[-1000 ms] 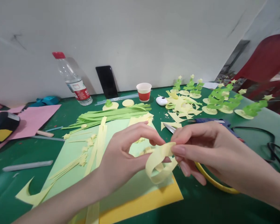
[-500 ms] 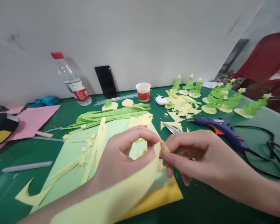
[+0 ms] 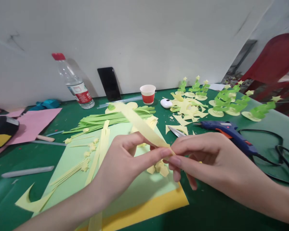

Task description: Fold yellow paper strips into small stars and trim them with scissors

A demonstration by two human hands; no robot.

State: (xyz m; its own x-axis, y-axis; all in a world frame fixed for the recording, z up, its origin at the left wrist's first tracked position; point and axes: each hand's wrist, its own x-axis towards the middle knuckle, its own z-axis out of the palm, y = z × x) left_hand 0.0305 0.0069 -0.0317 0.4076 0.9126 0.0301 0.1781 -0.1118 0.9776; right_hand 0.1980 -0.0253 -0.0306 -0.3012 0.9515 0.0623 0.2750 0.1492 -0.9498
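A pale yellow paper strip runs up and to the left from between my two hands, its far end over the green strips. My left hand pinches it between thumb and fingers near its lower end. Touching the left fingertips, my right hand pinches the folded end of the same strip; the fingers partly hide the fold. Under the hands lie light green sheets on a yellow sheet, with small folded yellow paper pieces on top. Yellow strips and thin strips with small stars lie to the left.
A glue gun with a black cable is at the right, scissors beside it. Behind are paper scraps, a cup, a phone, a bottle and green paper decorations. Pink paper lies left.
The long part of the yellow strip has swung from over my left forearm, at the lower left, to pointing up and away. Both hands still pinch its end.
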